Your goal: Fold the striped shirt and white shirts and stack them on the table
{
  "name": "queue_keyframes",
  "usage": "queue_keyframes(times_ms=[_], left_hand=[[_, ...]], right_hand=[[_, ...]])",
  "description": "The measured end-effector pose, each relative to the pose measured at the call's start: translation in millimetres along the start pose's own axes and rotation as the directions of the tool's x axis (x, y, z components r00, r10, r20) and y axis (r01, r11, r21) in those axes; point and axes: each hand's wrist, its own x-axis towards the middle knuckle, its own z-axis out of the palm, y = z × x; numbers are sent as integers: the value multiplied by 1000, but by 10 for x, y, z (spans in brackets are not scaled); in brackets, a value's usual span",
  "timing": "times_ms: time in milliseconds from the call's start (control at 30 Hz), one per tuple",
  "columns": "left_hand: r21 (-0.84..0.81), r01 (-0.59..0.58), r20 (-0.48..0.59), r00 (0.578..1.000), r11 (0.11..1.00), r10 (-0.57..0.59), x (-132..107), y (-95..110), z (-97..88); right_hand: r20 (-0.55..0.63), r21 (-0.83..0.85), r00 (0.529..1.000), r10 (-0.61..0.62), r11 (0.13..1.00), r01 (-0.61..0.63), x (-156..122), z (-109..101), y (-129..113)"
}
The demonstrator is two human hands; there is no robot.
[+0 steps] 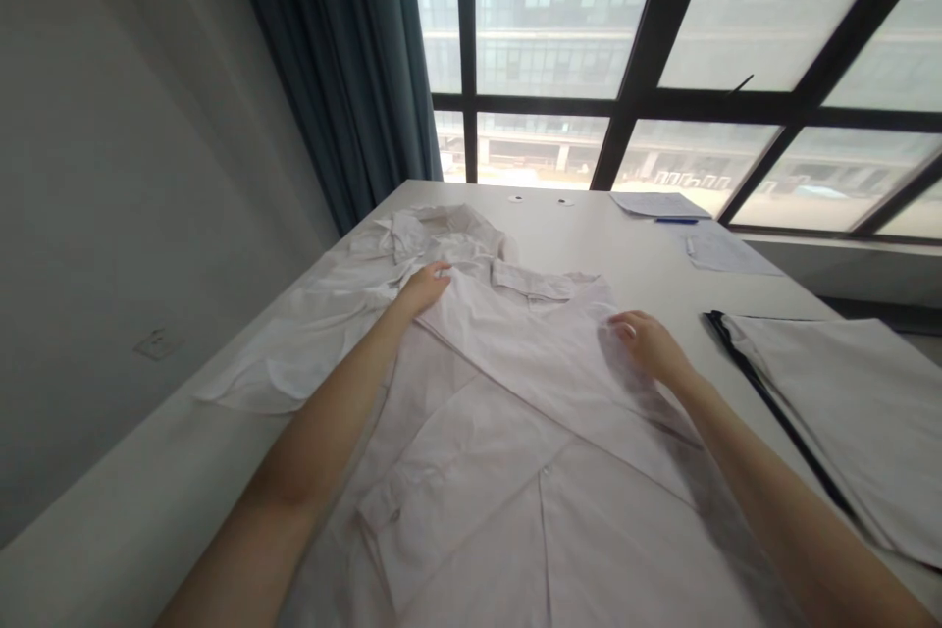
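A white button shirt [507, 334] lies spread on the table, its collar at the far end and a sleeve folded slantwise across its body. At the shirt's left shoulder edge, my left hand [425, 288] is closed on the fabric, fingertips partly hidden. My right hand [649, 343] pinches the cloth at the opposite shoulder, thumb and fingers together. Lower on the front, a small button [546, 472] shows beside the placket. A second white garment [324, 314], crumpled, lies beyond and left of my left hand.
The white table [559, 235] reaches to large dark-framed windows. Folded white and black cloth [846, 392] lies at the right. Papers [654, 205] and a blue pen [675, 221] rest at the far right. A dark blue curtain [353, 49] hangs beside the left wall.
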Motion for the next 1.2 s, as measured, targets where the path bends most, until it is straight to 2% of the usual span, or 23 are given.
queue_keyframes(times_ms=[100,200,333,467,667,767,933,1033,1200], left_hand=[[2,-36,21,999,999,36,140,51,84],[-9,-109,16,994,994,109,207,125,111],[-17,-236,-57,970,972,234,260,228,100],[33,-308,-111,944,951,310,278,145,140],[114,-197,-75,976,974,206,215,-140,249],[124,-179,-64,980,976,188,144,-182,235],[107,-209,19,978,972,209,44,-207,169],[81,-181,37,983,980,178,97,-206,136],[-33,-124,29,992,992,125,340,-134,164]], right_hand=[[-81,-27,984,159,987,-161,217,-1,107],[-87,-29,956,280,959,-283,399,42,179],[-61,-21,952,299,953,-301,532,114,176],[-57,-35,963,264,963,-266,534,149,137],[-75,-59,968,238,968,-242,471,199,132],[-94,-55,968,234,969,-239,483,222,130],[-117,-5,965,234,972,-236,613,259,134],[-116,43,958,260,965,-257,759,291,155],[-80,147,920,384,917,-370,1041,329,198]])
